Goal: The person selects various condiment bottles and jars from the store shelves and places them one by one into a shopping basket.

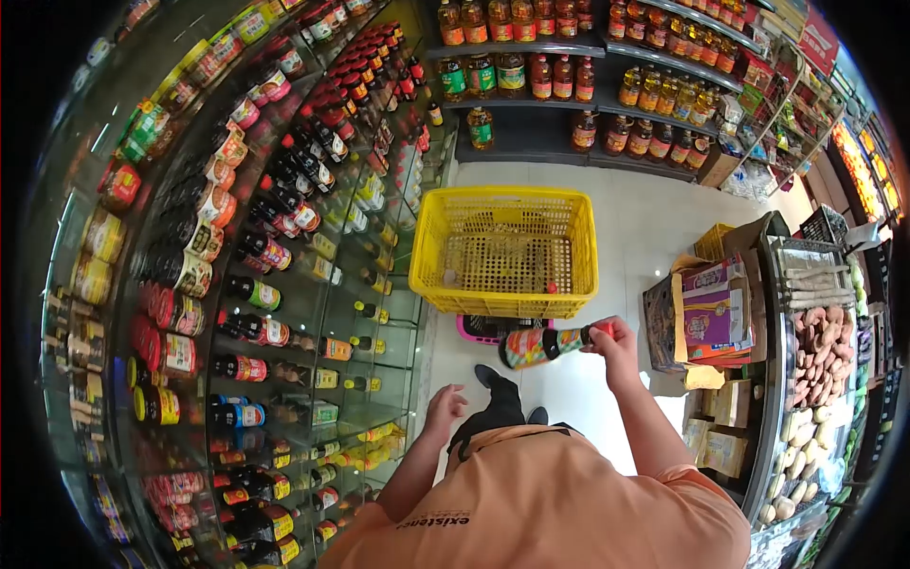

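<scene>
A dark, long-necked bottle [531, 348] with a colourful label is gripped by its red top end in the curled right hand [611, 339] and held sideways just before the yellow latticed plastic basket [502, 303]. The left hand [444, 410], loosely half-curled, is held empty near glass shelving [398, 308].

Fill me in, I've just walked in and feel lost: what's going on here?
A person standing among stocked shelves holds a bottle in the right hand, by its red end. The bottle is outside the yellow basket, which stands just ahead. The left hand appears empty, its fingers loosely curled.
</scene>
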Motion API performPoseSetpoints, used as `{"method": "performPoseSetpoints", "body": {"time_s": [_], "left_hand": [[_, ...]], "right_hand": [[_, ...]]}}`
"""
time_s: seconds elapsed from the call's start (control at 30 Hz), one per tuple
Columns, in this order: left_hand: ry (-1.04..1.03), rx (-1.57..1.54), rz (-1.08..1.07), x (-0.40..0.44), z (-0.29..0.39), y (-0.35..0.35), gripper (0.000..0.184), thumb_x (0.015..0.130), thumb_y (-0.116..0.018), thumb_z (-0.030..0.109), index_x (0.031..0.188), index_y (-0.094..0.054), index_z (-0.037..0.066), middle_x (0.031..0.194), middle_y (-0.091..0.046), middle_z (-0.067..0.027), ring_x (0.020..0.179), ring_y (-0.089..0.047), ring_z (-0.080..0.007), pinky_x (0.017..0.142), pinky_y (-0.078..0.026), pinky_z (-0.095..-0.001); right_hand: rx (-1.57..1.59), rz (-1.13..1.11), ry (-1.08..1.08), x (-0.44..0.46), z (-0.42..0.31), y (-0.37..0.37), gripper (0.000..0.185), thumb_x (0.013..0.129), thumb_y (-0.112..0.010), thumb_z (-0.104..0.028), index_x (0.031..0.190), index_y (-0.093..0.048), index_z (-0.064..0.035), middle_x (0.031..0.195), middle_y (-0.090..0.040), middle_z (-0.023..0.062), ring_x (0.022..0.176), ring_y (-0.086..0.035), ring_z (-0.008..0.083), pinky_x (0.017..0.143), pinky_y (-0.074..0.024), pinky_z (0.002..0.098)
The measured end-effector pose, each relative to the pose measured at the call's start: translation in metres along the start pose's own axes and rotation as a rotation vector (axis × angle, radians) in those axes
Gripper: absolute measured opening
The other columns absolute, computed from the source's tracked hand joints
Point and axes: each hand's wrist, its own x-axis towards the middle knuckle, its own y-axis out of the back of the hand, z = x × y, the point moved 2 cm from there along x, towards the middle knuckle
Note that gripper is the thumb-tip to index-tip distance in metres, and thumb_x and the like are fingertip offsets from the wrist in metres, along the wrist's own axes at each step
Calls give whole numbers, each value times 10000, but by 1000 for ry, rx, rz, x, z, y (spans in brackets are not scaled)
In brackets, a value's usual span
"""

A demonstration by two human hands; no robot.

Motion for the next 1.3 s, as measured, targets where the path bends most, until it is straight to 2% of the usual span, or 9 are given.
{"method": "performPoseSetpoints", "body": {"time_s": [0.27, 0.43, 0.53, 0.6, 0.83, 1.07, 1.13, 1.2, 1.3], "left_hand": [[536, 74, 439, 70, -150, 203, 232, 921, -593, 335, 970, -605, 109, 769, -644, -86, 506, -491, -153, 455, -412, -279], [327, 362, 294, 54, -144, 222, 263, 926, -601, 345, 1022, -612, 101, 771, -649, -93, 526, -541, -168, 452, -428, -298], [367, -374, 210, 68, -183, 255, 350, 918, -613, 327, 1125, -584, 46, 838, -677, -122, 600, -616, -196, 482, -480, -314], [240, -190, 457, 65, -145, 227, 322, 933, -564, 267, 1185, -563, 67, 902, -654, -203, 587, -602, -254, 448, -465, -313], [51, -98, 711, -7, -85, 108, 308, 980, -551, 304, 1145, -582, 45, 899, -691, -100, 664, -643, -162, 598, -489, -279], [336, -414, 973, -92, -266, 5, 341, 960, -572, 268, 1173, -563, 2, 915, -700, -146, 678, -679, -213, 543, -530, -301], [100, 717, 640, -120, -328, -32, 405, 950, -597, 300, 1210, -552, -8, 987, -703, -181, 841, -692, -271, 683, -566, -375], [-39, 670, 645, -128, -363, -82, 422, 934, -628, 289, 1232, -542, 3, 1020, -699, -182, 904, -685, -279, 730, -567, -399], [77, 249, 684, -125, -371, -128, 393, 937, -626, 289, 1214, -556, 19, 1009, -696, -161, 855, -683, -258, 706, -564, -387]], "right_hand": [[-638, 105, 230, 152, -2, -61, 207, 846, -707, -124, 925, -586, 25, 822, -673, 94, 796, -646, 123, 689, -502, 298], [-1045, 70, 132, 252, 53, -80, 343, 748, -762, -286, 917, -611, -29, 804, -667, 171, 756, -654, 327, 710, -516, 388], [-1193, -23, 6, 296, 94, -90, 377, 739, -764, -330, 926, -621, -36, 824, -680, 163, 784, -665, 336, 721, -522, 421], [-1159, -96, -92, 309, 112, -99, 399, 735, -758, -373, 928, -628, -48, 843, -689, 163, 814, -672, 344, 736, -525, 445], [-1589, -342, -189, 365, 214, -83, 378, 827, -616, -399, 1041, -620, -87, 971, -689, 206, 892, -676, 372, 787, -531, 459], [-1719, -603, -152, 366, 230, -75, 340, 840, -594, -343, 1057, -616, -82, 985, -690, 196, 945, -672, 366, 798, -531, 481], [-1724, -669, -168, 363, 225, -77, 354, 845, -591, -344, 1066, -618, -69, 999, -688, 211, 973, -666, 377, 813, -530, 489], [-1642, -740, -383, 350, 204, -92, 392, 855, -585, -365, 1104, -626, -65, 1051, -680, 232, 1016, -655, 387, 833, -524, 502], [-1571, -1037, -163, 343, 213, -90, 494, 865, -585, -434, 1157, -624, -37, 1121, -653, 265, 1054, -632, 416, 871, -509, 511]]}}
